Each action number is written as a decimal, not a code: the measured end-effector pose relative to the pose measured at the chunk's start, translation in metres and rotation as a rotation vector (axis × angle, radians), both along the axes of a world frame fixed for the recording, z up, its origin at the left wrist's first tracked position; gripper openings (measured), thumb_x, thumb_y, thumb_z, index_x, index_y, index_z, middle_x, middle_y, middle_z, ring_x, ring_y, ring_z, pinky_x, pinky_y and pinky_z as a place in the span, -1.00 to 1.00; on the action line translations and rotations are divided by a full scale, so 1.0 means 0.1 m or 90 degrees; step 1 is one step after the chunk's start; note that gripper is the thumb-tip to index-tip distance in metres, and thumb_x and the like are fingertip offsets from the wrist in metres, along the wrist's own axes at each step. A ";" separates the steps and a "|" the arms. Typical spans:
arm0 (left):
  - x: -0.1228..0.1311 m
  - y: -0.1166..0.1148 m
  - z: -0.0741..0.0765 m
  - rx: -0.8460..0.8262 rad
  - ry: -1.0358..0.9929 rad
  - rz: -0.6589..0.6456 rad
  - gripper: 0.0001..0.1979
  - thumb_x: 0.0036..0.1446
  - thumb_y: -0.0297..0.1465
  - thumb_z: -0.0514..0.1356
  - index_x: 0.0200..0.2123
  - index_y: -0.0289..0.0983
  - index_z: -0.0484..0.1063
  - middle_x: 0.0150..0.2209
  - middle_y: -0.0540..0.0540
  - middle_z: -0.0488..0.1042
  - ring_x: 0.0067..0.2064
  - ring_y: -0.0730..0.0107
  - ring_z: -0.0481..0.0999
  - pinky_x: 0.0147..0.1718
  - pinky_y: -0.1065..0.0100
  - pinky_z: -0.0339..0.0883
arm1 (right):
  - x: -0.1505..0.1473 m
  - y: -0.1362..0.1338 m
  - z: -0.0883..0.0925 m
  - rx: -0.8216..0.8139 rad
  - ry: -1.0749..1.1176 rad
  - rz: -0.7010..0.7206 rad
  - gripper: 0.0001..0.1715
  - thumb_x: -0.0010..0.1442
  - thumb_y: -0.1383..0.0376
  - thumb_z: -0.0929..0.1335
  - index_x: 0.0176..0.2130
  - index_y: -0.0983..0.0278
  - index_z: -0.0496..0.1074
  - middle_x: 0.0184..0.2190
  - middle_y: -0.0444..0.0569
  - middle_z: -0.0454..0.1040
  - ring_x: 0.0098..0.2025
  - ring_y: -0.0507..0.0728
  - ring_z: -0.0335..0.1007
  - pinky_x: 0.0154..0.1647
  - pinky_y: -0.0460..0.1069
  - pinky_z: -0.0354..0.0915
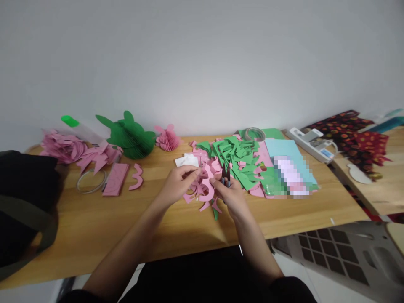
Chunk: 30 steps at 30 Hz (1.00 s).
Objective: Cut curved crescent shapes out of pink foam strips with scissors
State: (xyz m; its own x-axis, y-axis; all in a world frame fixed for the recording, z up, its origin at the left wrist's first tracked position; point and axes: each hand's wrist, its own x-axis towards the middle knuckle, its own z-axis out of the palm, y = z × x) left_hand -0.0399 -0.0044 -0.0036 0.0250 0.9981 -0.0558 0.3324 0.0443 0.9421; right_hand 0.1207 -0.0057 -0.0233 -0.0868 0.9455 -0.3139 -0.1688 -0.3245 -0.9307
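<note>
My right hand (232, 194) is closed around a pair of scissors (226, 174), their dark blades pointing away from me. Between my hands hangs a scalloped pink paper cut-out (207, 191). My left hand (181, 182) pinches at its upper left edge, though the exact contact is hard to see. The right fingertips are at its right side. Below and behind lie pink paper scraps (217, 205) and a heap of green paper scraps (236, 155). A similar wavy pink piece (136, 178) rests on the table to the left, beside a folded pink paper strip (116, 180).
Green (131, 136) and pink (168, 139) honeycomb paper shapes stand by the wall. At left are pink paper flowers (65, 147), a wire ring (91, 182) and a black bag (25, 210). Tape (255, 134), light-blue paper (284, 148) and a power strip (311, 145) lie right.
</note>
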 end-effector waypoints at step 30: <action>-0.11 -0.21 -0.13 -0.118 -0.147 0.019 -0.74 -0.07 -0.29 0.32 -0.29 -0.28 0.50 -0.28 -0.10 0.60 -0.27 0.31 0.56 -0.25 0.31 0.41 | -0.01 -0.02 -0.02 0.077 -0.076 0.113 -0.84 -0.10 0.24 0.41 -0.57 0.28 0.42 -0.69 -0.21 0.28 -0.62 -0.02 0.14 -0.62 -0.09 0.12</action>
State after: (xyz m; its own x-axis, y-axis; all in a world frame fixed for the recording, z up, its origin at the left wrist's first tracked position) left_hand -0.0508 -0.0258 -0.0163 0.0298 0.9718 -0.2341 0.1069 0.2298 0.9674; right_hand 0.1198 -0.0081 -0.0256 -0.2238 0.9499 -0.2181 -0.0057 -0.2250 -0.9743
